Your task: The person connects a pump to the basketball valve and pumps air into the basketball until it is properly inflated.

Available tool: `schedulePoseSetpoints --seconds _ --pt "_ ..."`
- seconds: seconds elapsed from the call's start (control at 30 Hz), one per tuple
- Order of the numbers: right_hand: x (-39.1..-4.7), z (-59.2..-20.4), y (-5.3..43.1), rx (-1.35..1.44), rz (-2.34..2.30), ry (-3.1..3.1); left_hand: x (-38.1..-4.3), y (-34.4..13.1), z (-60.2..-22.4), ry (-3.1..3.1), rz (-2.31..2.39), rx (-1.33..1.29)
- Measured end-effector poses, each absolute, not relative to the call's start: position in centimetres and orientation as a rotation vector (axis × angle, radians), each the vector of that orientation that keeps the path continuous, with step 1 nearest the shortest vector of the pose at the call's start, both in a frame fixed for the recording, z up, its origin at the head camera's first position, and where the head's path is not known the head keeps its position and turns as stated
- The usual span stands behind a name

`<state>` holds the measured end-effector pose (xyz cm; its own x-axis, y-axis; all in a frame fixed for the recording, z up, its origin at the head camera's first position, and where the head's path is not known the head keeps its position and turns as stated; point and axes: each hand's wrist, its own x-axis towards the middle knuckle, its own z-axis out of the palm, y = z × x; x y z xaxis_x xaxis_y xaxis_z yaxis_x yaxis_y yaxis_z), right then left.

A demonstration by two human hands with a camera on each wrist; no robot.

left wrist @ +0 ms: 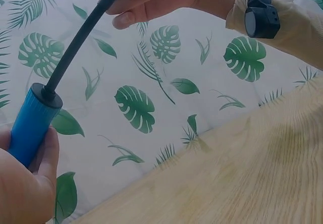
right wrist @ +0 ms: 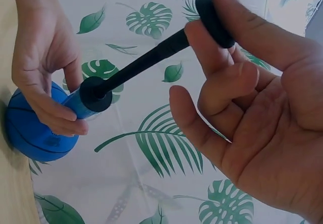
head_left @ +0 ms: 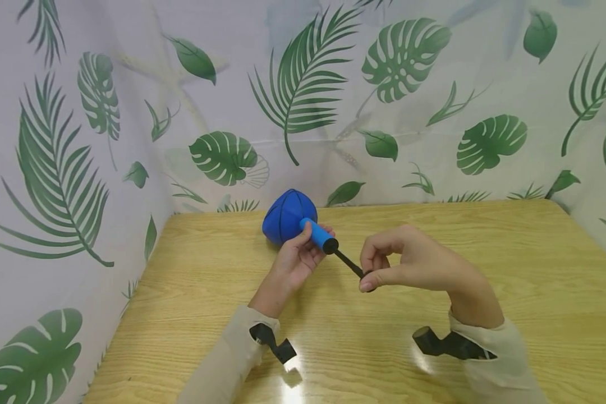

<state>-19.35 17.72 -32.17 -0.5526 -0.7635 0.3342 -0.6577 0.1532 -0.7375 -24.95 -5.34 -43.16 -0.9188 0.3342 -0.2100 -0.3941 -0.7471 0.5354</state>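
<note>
A blue hand pump (head_left: 319, 235) with a black plunger rod is held between both hands. My left hand (head_left: 295, 261) grips its blue barrel, thumb on top. With thumb and fingers, my right hand (head_left: 414, 261) pinches the black round handle (right wrist: 214, 22) at the rod's end; the rod is drawn well out of the barrel. Beyond the barrel, a partly deflated blue ball (head_left: 285, 217) with black seam lines rests on the table, dented and misshapen. The pump's far end meets the ball, but the joint itself is hidden.
The wooden table (head_left: 182, 314) has its far edge just behind the ball. A white cloth (head_left: 313, 168) printed with green leaves hangs behind and along the left side. A black wrist camera (head_left: 454, 344) sticks out from the right sleeve.
</note>
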Motion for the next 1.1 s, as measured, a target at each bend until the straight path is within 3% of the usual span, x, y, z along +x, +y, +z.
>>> schedulePoseSetpoints --seconds 0.47,1.1 --pt "-21.1 -34.0 16.8 -1.106 -1.343 2.465 -24.6 -4.8 -43.2 0.805 2.617 -0.12" --pt "-22.6 -36.0 15.4 -0.918 -1.369 2.544 -24.1 -4.2 -43.3 0.848 2.564 -0.184"
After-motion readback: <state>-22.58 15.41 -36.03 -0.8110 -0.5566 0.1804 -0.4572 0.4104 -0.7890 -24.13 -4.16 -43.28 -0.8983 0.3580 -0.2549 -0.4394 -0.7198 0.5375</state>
